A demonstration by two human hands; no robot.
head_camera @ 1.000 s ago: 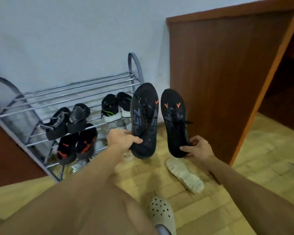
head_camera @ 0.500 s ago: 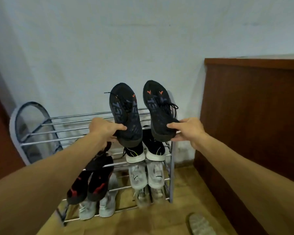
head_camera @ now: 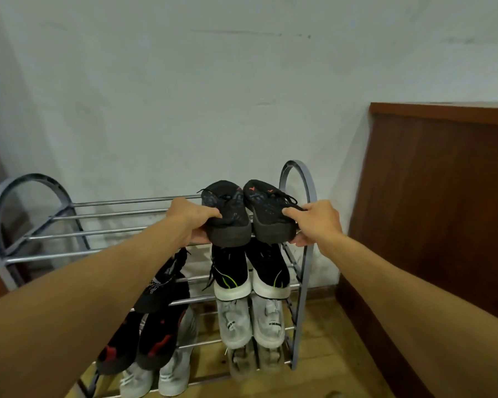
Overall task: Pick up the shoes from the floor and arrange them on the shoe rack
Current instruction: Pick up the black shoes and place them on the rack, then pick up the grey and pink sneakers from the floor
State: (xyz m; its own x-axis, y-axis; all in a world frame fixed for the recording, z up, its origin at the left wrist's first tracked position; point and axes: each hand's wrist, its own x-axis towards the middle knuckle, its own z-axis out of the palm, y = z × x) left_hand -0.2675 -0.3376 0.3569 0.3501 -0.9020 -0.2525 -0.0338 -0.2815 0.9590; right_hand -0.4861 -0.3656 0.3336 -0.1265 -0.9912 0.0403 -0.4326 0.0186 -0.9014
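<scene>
A metal shoe rack (head_camera: pixel 112 203) with chrome bars stands against the white wall. My left hand (head_camera: pixel 189 219) grips the heel of the left black shoe (head_camera: pixel 227 211), and my right hand (head_camera: pixel 314 222) grips the heel of the right black shoe (head_camera: pixel 268 211). Both shoes have small orange marks and lie side by side, toes toward the wall, at the right end of the top tier. Their soles appear to rest on the top bars. My thumbs press on the heel collars.
Lower tiers hold black shoes with white soles (head_camera: pixel 250 271), grey-white shoes (head_camera: pixel 250 320), black-and-red shoes (head_camera: pixel 144 340) and a black sock shoe (head_camera: pixel 164 282). A brown wooden panel (head_camera: pixel 431 214) stands close on the right. The top tier's left part (head_camera: pixel 98 225) holds nothing.
Both hands carried the black pair from near the floor up to the rack's top tier and tipped the shoes from sole-facing upright to lying flat at the right end.
</scene>
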